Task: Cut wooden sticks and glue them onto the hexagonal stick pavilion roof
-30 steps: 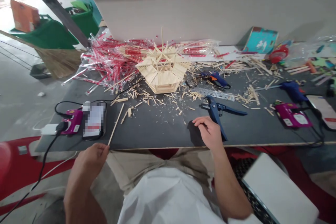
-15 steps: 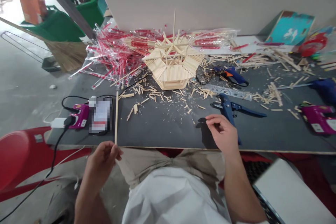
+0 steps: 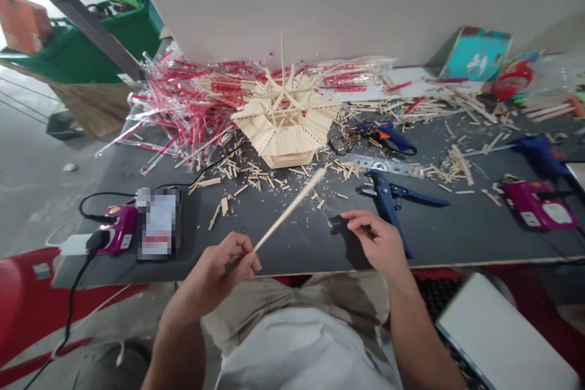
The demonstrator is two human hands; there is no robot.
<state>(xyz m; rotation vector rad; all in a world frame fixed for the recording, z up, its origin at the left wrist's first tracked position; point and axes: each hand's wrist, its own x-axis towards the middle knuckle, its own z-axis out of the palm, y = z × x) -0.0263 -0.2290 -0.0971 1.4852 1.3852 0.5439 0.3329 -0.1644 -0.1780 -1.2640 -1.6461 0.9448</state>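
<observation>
My left hand (image 3: pixel 223 268) is closed in a pinch on one end of a pale wooden chopstick (image 3: pixel 289 211), which points up and to the right over the table. Its far end lies in view just short of a hexagonal model (image 3: pixel 287 143) built of the same sticks, with one thin stick standing upright from its top. My right hand (image 3: pixel 377 244) hovers half-curled over the table with nothing in it, fingers a little apart from the thumb. Beside it lies a blue-handled cutter (image 3: pixel 418 198) with its jaws to the left.
Red-printed plastic wrappers (image 3: pixel 183 109) heap at the back left. Stick offcuts surround a metal ruler (image 3: pixel 388 164), a blue glue gun (image 3: pixel 390 137) and another one (image 3: pixel 542 152). A phone (image 3: pixel 158 222) and purple power strips (image 3: pixel 121 228) lie near the table's ends.
My left hand has moved right and swung the chopstick from upright to a slant toward the model. My right hand's fingers have loosened slightly. The view has shifted a little.
</observation>
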